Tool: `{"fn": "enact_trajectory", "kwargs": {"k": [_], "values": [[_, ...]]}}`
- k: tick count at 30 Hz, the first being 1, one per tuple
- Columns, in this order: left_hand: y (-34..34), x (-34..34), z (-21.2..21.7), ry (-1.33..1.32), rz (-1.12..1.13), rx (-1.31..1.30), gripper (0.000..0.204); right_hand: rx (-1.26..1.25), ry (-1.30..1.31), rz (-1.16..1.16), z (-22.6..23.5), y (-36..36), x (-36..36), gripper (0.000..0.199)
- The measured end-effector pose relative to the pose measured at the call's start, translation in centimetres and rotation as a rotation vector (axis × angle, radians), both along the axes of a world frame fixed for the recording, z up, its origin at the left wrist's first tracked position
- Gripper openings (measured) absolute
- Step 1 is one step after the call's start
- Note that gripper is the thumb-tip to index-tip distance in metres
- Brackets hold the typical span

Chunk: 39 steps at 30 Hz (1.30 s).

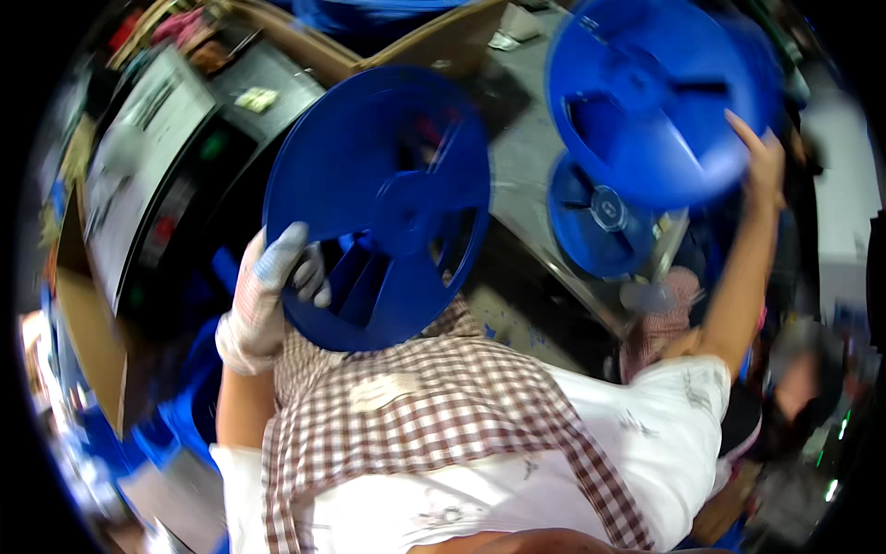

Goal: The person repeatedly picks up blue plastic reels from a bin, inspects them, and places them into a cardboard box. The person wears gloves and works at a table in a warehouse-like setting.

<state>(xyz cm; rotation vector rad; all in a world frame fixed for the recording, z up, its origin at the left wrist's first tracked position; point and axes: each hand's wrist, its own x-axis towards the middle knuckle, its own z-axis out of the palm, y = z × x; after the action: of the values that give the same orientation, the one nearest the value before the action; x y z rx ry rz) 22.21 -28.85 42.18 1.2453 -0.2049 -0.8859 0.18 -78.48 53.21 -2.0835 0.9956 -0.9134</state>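
Observation:
My left hand [268, 291] wears a pale glove with bluish fingertips. Its fingers are closed on the lower left rim of a large dark-blue plastic reel disc [406, 208], which has a round hub and cut-out openings. The disc is held up in front of my checked apron. Out to the right, my bare right hand [764, 166] grips the edge of another blue plastic reel disc [637, 83], one finger lying over its face. That disc is partly blurred. Below it, a smaller-looking blue disc [604, 217] with a pale hub ring lies over the grey bench.
A cardboard box [434, 42] with blue contents stands at the far side. On the left is a dark machine with a light panel [152, 138], beside an open cardboard flap [88, 314]. A blurred person [801, 374] is at the right. The grey metal bench [526, 175] runs between.

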Motion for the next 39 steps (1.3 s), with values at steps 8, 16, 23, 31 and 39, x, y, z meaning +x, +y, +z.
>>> {"fn": "enact_trajectory", "kwargs": {"k": [8, 16, 23, 31, 39], "values": [[18.4, -2.6, 6.8, -0.352, -0.240, 0.306, 0.047, 0.030, 0.014, 0.129, 0.0, -0.7, -4.7, 0.043], [38.2, -14.6, 8.9, -0.376, 0.449, 0.939, 0.046, -0.176, -0.027, 0.632, 4.2, 16.2, 14.4, 0.037], [36.3, -22.6, 4.9, -0.244, 0.995, 0.752, 0.051, -0.344, -0.222, 1.303, 7.0, 39.1, 34.7, 0.033], [32.9, -25.4, 8.2, -0.057, 0.947, 0.768, 0.057, -0.960, -0.675, 1.586, -1.4, 63.1, 50.8, 0.047], [32.1, -25.3, 10.0, -0.060, 1.091, 0.631, 0.058, -1.302, -0.275, 1.487, -17.6, 67.8, 58.9, 0.022]]}}
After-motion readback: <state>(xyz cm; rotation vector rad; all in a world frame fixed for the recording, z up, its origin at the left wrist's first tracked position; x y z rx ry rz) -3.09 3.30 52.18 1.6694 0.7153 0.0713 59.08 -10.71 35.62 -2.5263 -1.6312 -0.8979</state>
